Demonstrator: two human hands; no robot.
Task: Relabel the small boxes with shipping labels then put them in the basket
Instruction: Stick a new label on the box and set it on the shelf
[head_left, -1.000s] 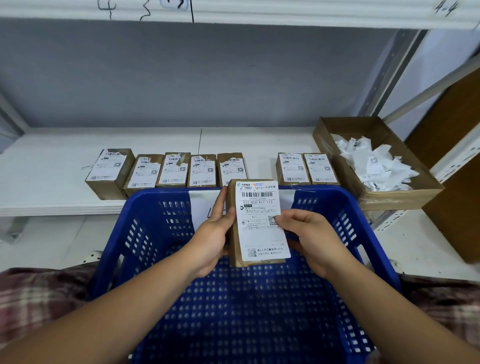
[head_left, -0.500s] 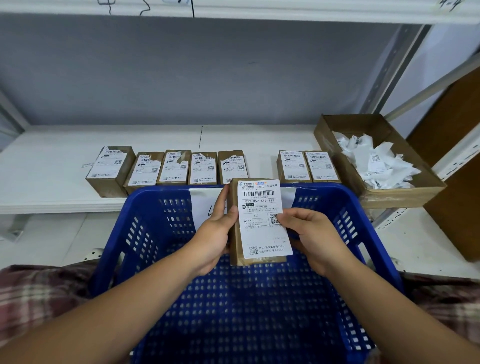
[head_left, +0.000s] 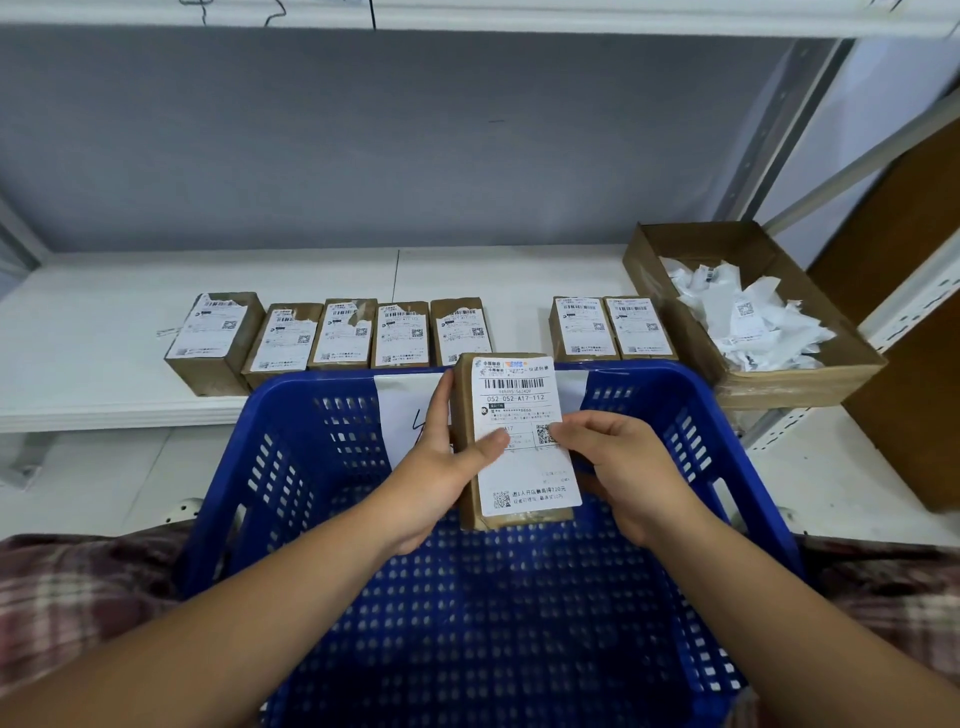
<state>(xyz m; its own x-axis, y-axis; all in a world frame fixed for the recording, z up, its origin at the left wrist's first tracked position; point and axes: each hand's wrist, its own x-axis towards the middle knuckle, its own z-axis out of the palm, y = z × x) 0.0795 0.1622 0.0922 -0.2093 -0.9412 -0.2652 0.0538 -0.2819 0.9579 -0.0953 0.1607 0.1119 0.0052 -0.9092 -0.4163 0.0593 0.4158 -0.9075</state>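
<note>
Beyond the left grip (head_left: 436, 478) and the right grip (head_left: 623, 467) a white shelf board (head_left: 104, 332) runs across, with a thin seam (head_left: 397, 270) straight beyond the left grip. Behind it stands a plain grey back panel (head_left: 363, 145). High above both grips is the white edge of an upper shelf (head_left: 519, 15) with black pen marks. Up and to the right of the right grip a grey metal upright (head_left: 774, 140) leans in the wide view, a slanted brace (head_left: 857, 169) beside it, then a pale wall (head_left: 898, 88). Far right of the right grip stands a brown wooden panel (head_left: 924, 426). Left of the left grip, below the board, lies a lower white surface (head_left: 78, 483). The light is soft and even
</note>
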